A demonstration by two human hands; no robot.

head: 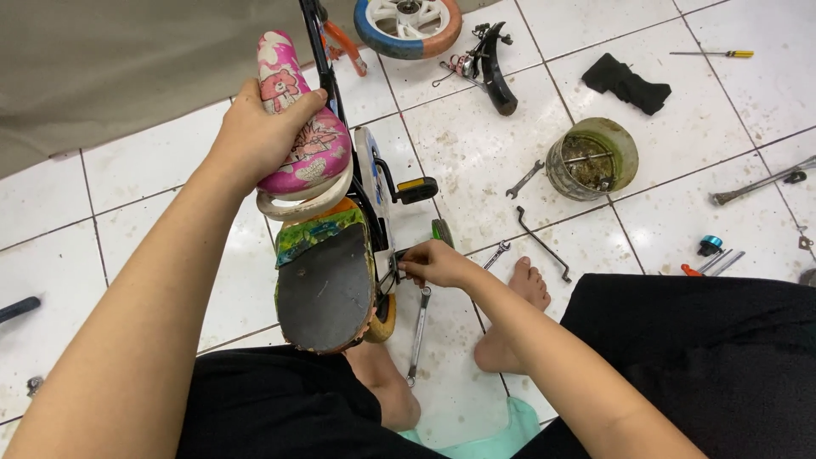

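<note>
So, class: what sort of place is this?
Probably a home floor used as a makeshift bike-repair spot: white floor tiles, scattered wrenches, a loose small wheel, and a child's bicycle with a pink saddle.

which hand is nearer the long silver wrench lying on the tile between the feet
Right. The right hand pinches a part on the small bike's frame directly above the long silver wrench, close to its top end. The left hand grips the pink cartoon-print bike saddle, far up and left.

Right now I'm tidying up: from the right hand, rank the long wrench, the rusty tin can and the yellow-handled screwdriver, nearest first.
From the right hand:
1. Long wrench, just below it on the tiles.
2. Rusty tin can, up and right.
3. Yellow-handled screwdriver, far top right.
</note>
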